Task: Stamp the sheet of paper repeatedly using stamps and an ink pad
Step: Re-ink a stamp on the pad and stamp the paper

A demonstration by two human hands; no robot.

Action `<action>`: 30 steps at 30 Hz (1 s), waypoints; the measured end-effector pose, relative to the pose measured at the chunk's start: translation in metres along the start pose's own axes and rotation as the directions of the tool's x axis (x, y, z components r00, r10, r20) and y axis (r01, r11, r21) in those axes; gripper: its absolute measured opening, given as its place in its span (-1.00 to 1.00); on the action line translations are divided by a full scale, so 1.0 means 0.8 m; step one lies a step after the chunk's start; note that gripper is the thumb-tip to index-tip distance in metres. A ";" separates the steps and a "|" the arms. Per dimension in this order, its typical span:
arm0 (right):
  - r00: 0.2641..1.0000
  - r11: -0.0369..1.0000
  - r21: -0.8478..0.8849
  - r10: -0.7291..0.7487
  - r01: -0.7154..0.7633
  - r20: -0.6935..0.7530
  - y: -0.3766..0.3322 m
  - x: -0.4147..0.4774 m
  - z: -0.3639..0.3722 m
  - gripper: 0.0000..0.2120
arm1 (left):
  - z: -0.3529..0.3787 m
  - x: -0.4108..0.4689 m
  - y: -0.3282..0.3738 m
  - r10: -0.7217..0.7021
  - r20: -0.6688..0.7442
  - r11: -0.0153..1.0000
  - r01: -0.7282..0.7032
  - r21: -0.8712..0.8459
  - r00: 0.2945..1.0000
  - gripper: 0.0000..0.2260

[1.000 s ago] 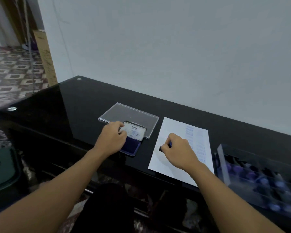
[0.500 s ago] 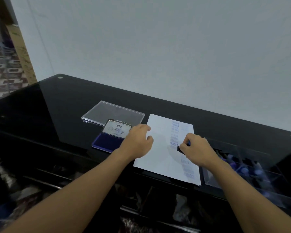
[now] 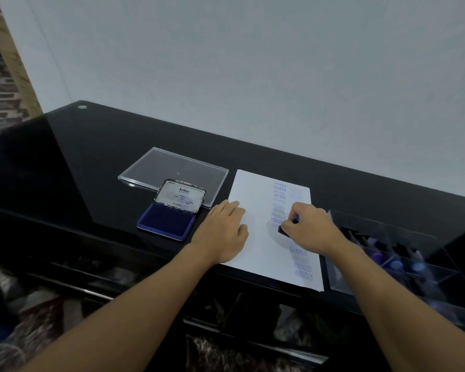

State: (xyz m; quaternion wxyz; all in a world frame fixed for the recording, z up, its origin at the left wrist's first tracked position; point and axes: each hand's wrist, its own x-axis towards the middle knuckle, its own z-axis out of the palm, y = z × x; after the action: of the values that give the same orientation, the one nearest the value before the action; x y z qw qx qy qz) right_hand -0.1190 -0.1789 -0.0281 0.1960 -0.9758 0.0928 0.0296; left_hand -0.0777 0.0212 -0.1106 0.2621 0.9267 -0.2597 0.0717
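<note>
left hand (image 3: 223,232) off ink pad (image 3: 167,222) since a second ago, now flat on left edge of sheet (image 3: 255,253), fingers straight, pinning it. right hand (image 3: 310,228) pinches stamp (image 3: 282,230) tight, has carried it across to printed column, face down on paper just below fragile marks. ink pad open, near sheet's left edge. reads as inked stamp mid-press. column part filled, more prints to go.
</note>
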 end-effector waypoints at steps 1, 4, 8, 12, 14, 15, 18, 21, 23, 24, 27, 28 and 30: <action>1.000 1.000 -0.004 0.001 -0.001 0.007 -0.001 0.002 0.002 -0.86 | 0.002 0.000 -0.001 0.003 -0.003 1.000 -0.003 0.004 1.000 -0.60; 1.000 1.000 -0.009 0.001 -0.001 0.020 -0.005 0.008 0.007 -0.86 | 0.004 0.000 -0.004 0.002 0.002 1.000 -0.002 0.014 1.000 -0.59; 0.999 1.000 -0.030 -0.007 0.008 0.040 -0.007 0.014 0.012 -0.86 | 0.004 0.000 -0.005 0.007 0.006 1.000 -0.007 0.023 1.000 -0.58; 0.999 0.997 -0.071 -0.017 0.021 0.047 -0.008 0.016 0.015 -0.86 | 0.004 0.000 -0.005 0.006 0.000 1.000 -0.006 0.025 1.000 -0.59; 0.999 0.996 -0.080 -0.023 0.026 0.047 -0.009 0.017 0.016 -0.86 | 0.005 0.000 -0.005 0.004 -0.003 1.000 -0.004 0.025 1.000 -0.59; 0.999 0.996 -0.079 -0.025 0.029 0.045 -0.009 0.018 0.016 -0.86 | 0.004 0.000 -0.005 0.002 0.000 1.000 -0.002 0.025 1.000 -0.59; 0.999 0.996 -0.081 -0.035 0.038 0.041 -0.013 0.020 0.015 -0.84 | 0.002 -0.001 -0.003 0.001 0.003 1.000 -0.001 0.027 1.000 -0.59; 0.998 0.994 -0.104 -0.036 0.042 0.056 -0.016 0.021 0.018 -0.84 | 0.001 -0.001 -0.003 0.010 -0.008 0.999 -0.010 0.041 1.000 -0.60; 0.998 0.993 -0.110 -0.033 0.039 0.053 -0.015 0.021 0.024 -0.86 | 0.002 -0.002 -0.003 0.011 -0.009 0.999 -0.010 0.043 1.000 -0.60; 0.999 0.994 -0.108 -0.031 0.035 0.041 -0.015 0.020 0.027 -0.86 | 0.002 -0.001 -0.004 0.010 -0.006 0.999 -0.010 0.044 1.000 -0.60; 1.000 0.995 -0.096 -0.018 0.019 0.006 -0.016 0.020 0.035 -0.81 | 0.004 -0.001 -0.004 0.004 0.004 0.999 -0.004 0.042 1.000 -0.59; 1.000 0.996 -0.091 -0.013 0.013 -0.001 -0.016 0.020 0.036 -0.79 | 0.004 -0.001 -0.004 0.002 0.005 0.999 -0.002 0.042 1.000 -0.59; 1.000 0.996 -0.085 -0.008 0.006 -0.016 -0.015 0.019 0.040 -0.78 | 0.004 -0.001 -0.003 0.000 0.004 0.999 -0.001 0.045 1.000 -0.59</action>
State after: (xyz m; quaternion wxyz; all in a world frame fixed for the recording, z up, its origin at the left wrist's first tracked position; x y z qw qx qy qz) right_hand -0.1023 -0.1586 -0.0544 0.1538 -0.9837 0.0895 0.0251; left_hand -0.0774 0.0216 -0.1149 0.2406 0.9324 -0.2589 0.0755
